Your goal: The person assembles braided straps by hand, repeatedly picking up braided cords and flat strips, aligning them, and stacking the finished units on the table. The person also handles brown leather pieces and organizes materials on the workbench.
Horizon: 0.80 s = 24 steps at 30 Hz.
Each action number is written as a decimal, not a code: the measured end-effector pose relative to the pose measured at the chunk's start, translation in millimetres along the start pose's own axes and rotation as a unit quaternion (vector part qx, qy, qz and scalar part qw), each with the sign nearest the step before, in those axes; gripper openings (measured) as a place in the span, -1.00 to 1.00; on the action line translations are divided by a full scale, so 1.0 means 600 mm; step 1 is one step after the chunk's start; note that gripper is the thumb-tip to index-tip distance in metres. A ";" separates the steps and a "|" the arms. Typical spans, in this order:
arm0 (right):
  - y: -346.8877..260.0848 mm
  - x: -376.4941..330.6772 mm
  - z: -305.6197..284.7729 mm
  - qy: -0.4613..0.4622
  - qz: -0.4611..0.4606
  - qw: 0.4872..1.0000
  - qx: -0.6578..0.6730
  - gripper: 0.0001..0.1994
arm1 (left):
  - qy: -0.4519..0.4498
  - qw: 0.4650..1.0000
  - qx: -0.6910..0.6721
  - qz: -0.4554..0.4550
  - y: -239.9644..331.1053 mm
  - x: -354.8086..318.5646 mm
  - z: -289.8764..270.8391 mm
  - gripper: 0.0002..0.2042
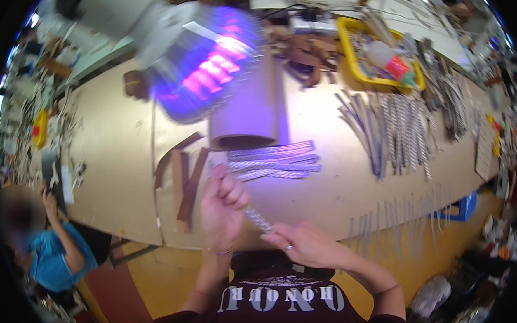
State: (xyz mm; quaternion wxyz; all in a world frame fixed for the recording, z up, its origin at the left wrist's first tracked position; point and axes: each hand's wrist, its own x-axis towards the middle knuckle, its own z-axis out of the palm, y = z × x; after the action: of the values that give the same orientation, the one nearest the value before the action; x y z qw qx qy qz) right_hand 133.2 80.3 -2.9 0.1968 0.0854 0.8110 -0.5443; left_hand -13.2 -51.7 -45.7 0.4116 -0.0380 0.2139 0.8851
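A narrow strip [258, 219], silver-white and patterned like braid, slants between my two hands over the table's front edge. My left hand [224, 198] is closed round its upper part, fingers curled. At the lower end, my right hand [309, 245] pinches the strip between thumb and fingers. Just beyond my left hand lies a bundle of similar patterned strips [282, 161]. Brown leather-like strips [188, 184] rest on the table to the left of that hand.
A lit lamp [205, 65], blurred, hangs over a cardboard tube [246, 117]. Behind stands a yellow basket [345, 55] of supplies. Patterned strips [409, 134] and grey strips [362, 129] lie right; thin strips [390, 221] overhang the table edge. A person in blue [60, 259] is at left.
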 end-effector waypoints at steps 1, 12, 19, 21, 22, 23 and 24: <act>0.000 -0.002 0.001 0.005 -0.010 1.000 -0.008 -0.64 | -0.007 1.000 0.016 0.007 0.000 -0.004 -0.006 -0.86; 0.043 0.056 -0.104 0.233 0.076 0.926 -0.289 -0.55 | 0.202 0.789 0.483 0.322 -0.054 0.035 -0.020 -0.57; 0.161 -0.069 -0.227 0.561 0.196 0.743 -0.308 -0.67 | 0.183 0.492 0.758 0.388 -0.072 0.005 -0.029 -0.40; 0.205 -0.105 -0.264 0.586 0.276 0.690 -0.323 -0.70 | 0.146 0.516 0.747 0.393 -0.072 0.002 -0.027 -0.44; 0.221 -0.115 -0.272 0.577 0.274 0.716 -0.282 -0.69 | 0.128 0.527 0.740 0.398 -0.071 0.001 -0.026 -0.46; 0.234 -0.122 -0.279 0.562 0.281 0.742 -0.233 -0.68 | 0.126 0.526 0.741 0.398 -0.071 0.000 -0.024 -0.48; 0.244 -0.124 -0.284 0.548 0.304 0.758 -0.179 -0.68 | 0.124 0.525 0.742 0.397 -0.070 -0.002 -0.022 -0.50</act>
State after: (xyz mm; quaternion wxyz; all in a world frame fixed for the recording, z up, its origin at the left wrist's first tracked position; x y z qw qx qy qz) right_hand 214.0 299.4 -40.1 -0.1145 0.5748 0.7941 -0.1613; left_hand 17.1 -34.0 -72.2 -0.1338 0.2606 0.8354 0.4650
